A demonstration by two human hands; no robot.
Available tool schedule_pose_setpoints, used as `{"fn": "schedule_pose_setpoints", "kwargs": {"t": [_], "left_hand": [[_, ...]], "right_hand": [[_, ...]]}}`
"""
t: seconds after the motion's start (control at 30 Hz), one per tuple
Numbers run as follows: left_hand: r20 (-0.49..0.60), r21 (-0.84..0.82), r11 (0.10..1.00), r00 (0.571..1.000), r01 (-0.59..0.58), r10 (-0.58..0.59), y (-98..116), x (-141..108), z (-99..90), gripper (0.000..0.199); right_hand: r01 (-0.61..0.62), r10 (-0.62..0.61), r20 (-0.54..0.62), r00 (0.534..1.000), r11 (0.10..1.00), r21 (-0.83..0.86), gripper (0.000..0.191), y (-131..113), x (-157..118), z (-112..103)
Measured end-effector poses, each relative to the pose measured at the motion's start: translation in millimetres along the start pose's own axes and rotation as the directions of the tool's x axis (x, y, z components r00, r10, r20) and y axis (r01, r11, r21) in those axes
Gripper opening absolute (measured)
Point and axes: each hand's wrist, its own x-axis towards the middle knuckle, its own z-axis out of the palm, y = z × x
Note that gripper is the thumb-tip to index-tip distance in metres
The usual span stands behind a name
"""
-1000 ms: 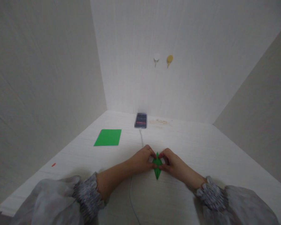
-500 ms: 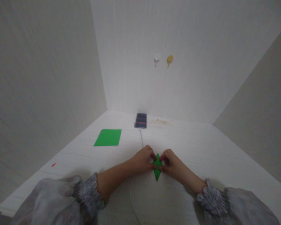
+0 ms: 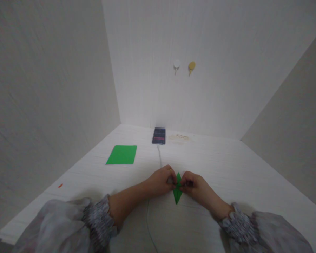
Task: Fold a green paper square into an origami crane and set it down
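Note:
Between my two hands lies a small folded green paper [image 3: 177, 195], a narrow diamond with one point toward me and one away. A crease line runs up its near half. My left hand [image 3: 164, 181] pinches its left edge between thumb and fingertips, and a ring shows on one finger. From the other side, my right hand [image 3: 195, 183] pinches the right edge the same way. Fingertips of both hands cover parts of the diamond's middle.
A stack or sheet of square green paper [image 3: 122, 155] lies at the left. Farther back sits a blurred-out phone [image 3: 159, 136] with a white cable [image 3: 147, 219] running toward me. An orange scrap [image 3: 60, 185] is far left. White and yellow hooks [image 3: 191, 66] hang on the back wall.
The thumbs and fingertips of both hands have drawn closer together into tighter pinches at the paper's middle. My right hand's fingers have come slightly nearer me.

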Motion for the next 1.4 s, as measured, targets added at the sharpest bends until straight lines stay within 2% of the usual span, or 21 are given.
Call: {"fn": "schedule_pose_setpoints", "kwargs": {"t": [0.13,0.3,0.4,0.57,0.67,0.83,1.13,1.27,1.4], "left_hand": [[0.038,-0.007,0.999,0.999,0.033,-0.033,3.6,-2.6,-1.7,0.019],[0.044,0.077,0.985,0.988,-0.154,0.151,3.3,-4.7,-3.3,0.016],[0.066,0.143,0.956,0.966,-0.258,0.251,3.3,-7.0,-5.5,0.021],[0.169,0.297,0.877,0.925,-0.378,0.341,6.5,-11.0,-11.1,0.025],[0.205,0.336,0.844,0.907,-0.417,0.367,7.9,-12.2,-12.8,0.028],[0.213,0.353,0.839,0.909,-0.414,0.358,9.0,-12.2,-12.6,0.029],[0.230,0.486,0.789,0.926,-0.375,0.299,16.3,-8.8,-11.9,0.014],[0.205,0.506,0.792,0.940,-0.342,0.274,16.5,-9.2,-11.0,0.013],[0.169,0.491,0.813,0.950,-0.312,0.263,15.1,-10.8,-12.1,0.013]], "right_hand": [[0.092,-0.092,0.017,0.996,0.996,0.014,0.009,1.4,-2.5,-2.7],[0.306,-0.300,0.093,0.949,0.950,-0.062,0.014,-3.3,-8.5,-10.8],[0.365,-0.349,0.134,0.928,0.923,-0.122,0.020,-7.8,-12.5,-15.3],[0.452,-0.411,0.212,0.886,0.868,-0.205,0.024,-12.8,-18.3,-20.3],[0.467,-0.404,0.281,0.870,0.859,-0.211,0.027,-14.1,-20.0,-24.0],[0.459,-0.390,0.305,0.869,0.865,-0.203,0.029,-13.4,-21.2,-28.0],[0.418,-0.354,0.262,0.898,0.872,-0.253,0.027,-11.2,-23.2,-25.6],[0.417,-0.355,0.235,0.905,0.850,-0.320,0.019,-5.7,-22.7,-25.4],[0.405,-0.359,0.195,0.913,0.859,-0.314,0.015,-1.3,-22.7,-27.3]]}}
